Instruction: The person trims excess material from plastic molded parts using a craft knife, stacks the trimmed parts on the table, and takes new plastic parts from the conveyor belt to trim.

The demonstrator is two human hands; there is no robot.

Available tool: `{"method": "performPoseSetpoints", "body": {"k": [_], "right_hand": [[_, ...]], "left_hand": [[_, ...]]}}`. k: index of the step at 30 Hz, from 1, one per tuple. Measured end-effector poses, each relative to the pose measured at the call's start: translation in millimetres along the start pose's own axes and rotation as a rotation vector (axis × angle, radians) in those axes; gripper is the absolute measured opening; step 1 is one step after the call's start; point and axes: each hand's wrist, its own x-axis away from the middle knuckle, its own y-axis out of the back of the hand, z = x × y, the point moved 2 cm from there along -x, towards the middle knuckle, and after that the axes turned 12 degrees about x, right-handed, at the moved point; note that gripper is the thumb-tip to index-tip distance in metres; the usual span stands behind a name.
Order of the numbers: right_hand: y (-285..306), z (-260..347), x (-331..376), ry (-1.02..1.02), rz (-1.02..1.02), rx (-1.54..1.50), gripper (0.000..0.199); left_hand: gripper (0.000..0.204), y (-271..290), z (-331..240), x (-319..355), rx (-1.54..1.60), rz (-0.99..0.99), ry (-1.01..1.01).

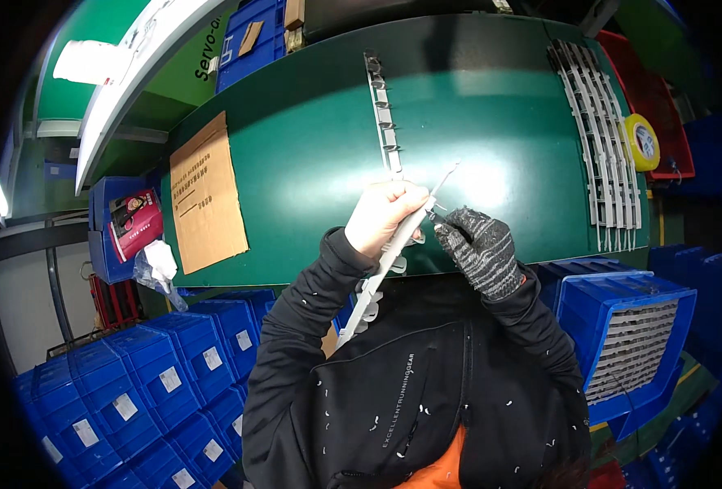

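My bare left hand (387, 218) is closed around a long white plastic strip (384, 267) with rounded tabs along one side. The strip slants from my body up over the table's near edge, its thin tip pointing to the far right. My right hand (482, 251), in a dark grey knit glove, is closed in a pinch right beside the strip, just past my left fingers. Something small and dark shows at its fingertips, too small to name. Another similar strip (384, 114) lies lengthwise on the green table (304, 163), beyond my left hand.
Several white strips (597, 138) lie side by side at the table's right end, near a yellow tape roll (641, 142) and a red bin (650, 98). Flat cardboard (208, 196) lies on the left. Blue crates (145, 367) stand lower left; a blue crate of strips (581, 326) stands lower right.
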Motion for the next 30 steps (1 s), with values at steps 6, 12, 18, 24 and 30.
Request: {"method": "performPoseSetpoints", "body": {"k": [6,12,18,24,30], "right_hand": [[11,3,0,0.159,-0.135,0.183,0.014],[27,-3,4,0.011,-0.496,0.079,0.009],[12,-5,1,-0.07,-0.004,-0.264,0.015],[7,1,2,0.078,0.039,-0.059,0.016],[8,1,2,0.05,0.065,-0.072,0.016]], "left_hand": [[0.027,-3,0,-2,-0.052,0.056,0.006],[0.025,-3,8,-2,-0.045,0.014,0.052],[0.026,-1,7,1,-0.016,0.037,0.01],[0.028,-4,6,1,0.002,0.059,0.018],[0.026,-10,4,2,0.029,0.058,0.01]]}}
